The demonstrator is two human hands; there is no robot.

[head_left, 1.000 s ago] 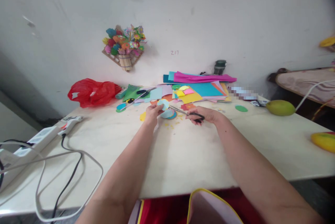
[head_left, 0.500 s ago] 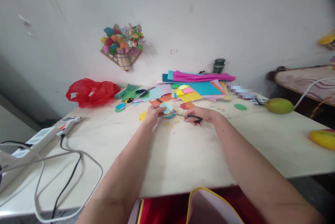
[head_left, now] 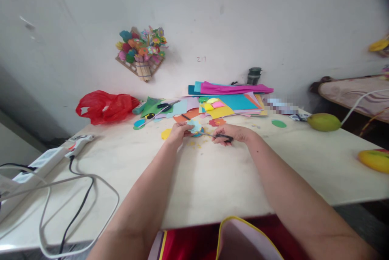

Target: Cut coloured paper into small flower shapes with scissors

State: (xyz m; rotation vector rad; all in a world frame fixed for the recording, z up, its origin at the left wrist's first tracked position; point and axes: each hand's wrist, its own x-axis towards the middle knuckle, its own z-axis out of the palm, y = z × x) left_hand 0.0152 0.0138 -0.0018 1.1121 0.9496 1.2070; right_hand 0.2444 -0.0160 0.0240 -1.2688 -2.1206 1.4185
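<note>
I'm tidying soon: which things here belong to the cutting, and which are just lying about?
In the job:
scissors in right hand
light-blue paper in left hand
coloured sheets, probably

Seemingly lying about:
red plastic bag
power strip
green fruit

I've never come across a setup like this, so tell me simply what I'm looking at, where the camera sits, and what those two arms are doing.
There is no machine here: these are a person's bare arms, seen through a camera worn on their own head, looking forward and down. The left hand holds a light blue paper piece in its fingers. The right hand holds scissors, with the blades reaching toward that paper. On the pale table lie stacked coloured sheets, a red flower cut-out, a green oval, a second pair of scissors, a red plastic bag and a power strip.
</note>
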